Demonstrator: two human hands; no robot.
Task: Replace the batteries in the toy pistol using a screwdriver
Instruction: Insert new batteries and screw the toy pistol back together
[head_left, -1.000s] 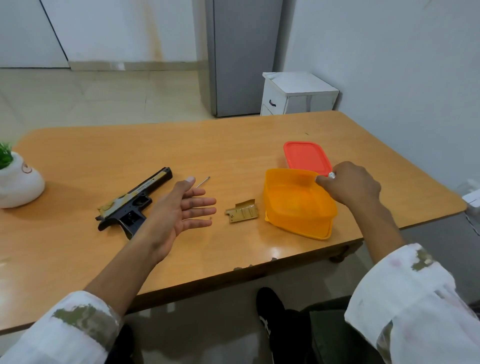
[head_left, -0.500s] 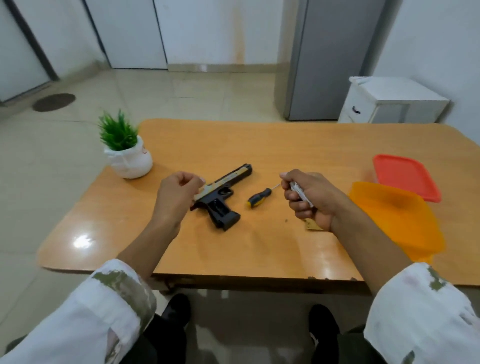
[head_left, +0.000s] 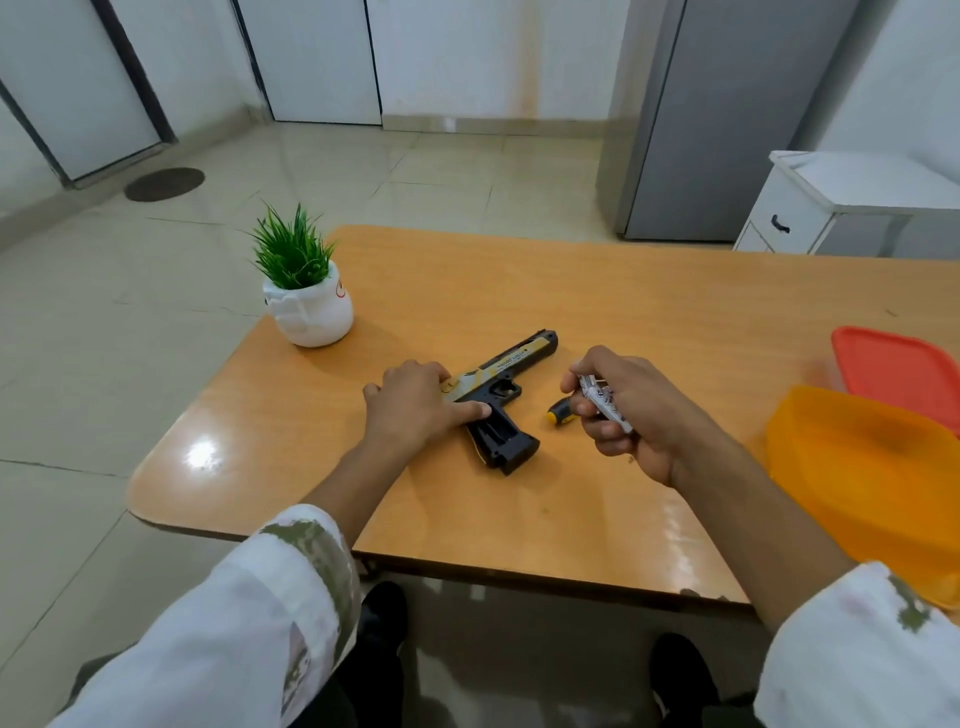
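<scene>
**benchnoob:** ok where's the toy pistol (head_left: 501, 371) at right now? And what are the hands up to?

**tinkerdad:** It's flat on its side on the wooden table (head_left: 519, 519), pretty much dead centre of the frame. The barrel points toward the upper right and the black grip angles down to the lower right. The left hand (head_left: 415, 405) is on the rear end, fingers curled over the back of the slide and thumb stretched along the top of the grip. So it's got a hold on it.

**benchnoob:** and the right?

**tinkerdad:** The right hand (head_left: 636, 415) is just right of the pistol, not touching it. Its fingers are curled around the white-wrapped batteries (head_left: 602, 402); can't tell how many. The screwdriver (head_left: 560, 415) lies on the table between the grip and that hand. Only the yellow-and-black handle shows, the shaft's hidden behind the fingers.

**benchnoob:** other stuff?

**tinkerdad:** A potted plant (head_left: 309, 306) sits left of centre near the table's edge. An orange tub (head_left: 857, 483) is at the right edge, with a red lid (head_left: 898, 369) just above it.
</scene>
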